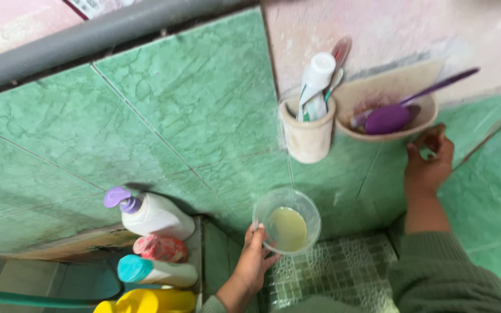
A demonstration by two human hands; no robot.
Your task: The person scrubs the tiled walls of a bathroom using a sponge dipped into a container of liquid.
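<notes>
Holding: left hand (254, 259) is gripping the clear plastic cup (287, 220) of pale yellowish liquid, fingers clamped on its rim.
Reaching: right hand (428, 162), fingers loosely apart, is touching the wall-mounted corner shelf (398, 93).
Resting: purple brush (391, 117) is lying on that shelf.

We hold a clear plastic cup (287, 221) of pale yellowish liquid in our left hand (254, 259), over a tiled ledge in a green-tiled corner. Our right hand (428, 162) touches the underside of a beige wall dish (421, 119) that carries a purple brush (401, 111), just beside a beige holder (307, 137) with a white tube. To the left stand a white pump bottle (149, 212), a teal-capped bottle (155, 270) and a yellow bottle (149, 301).
</notes>
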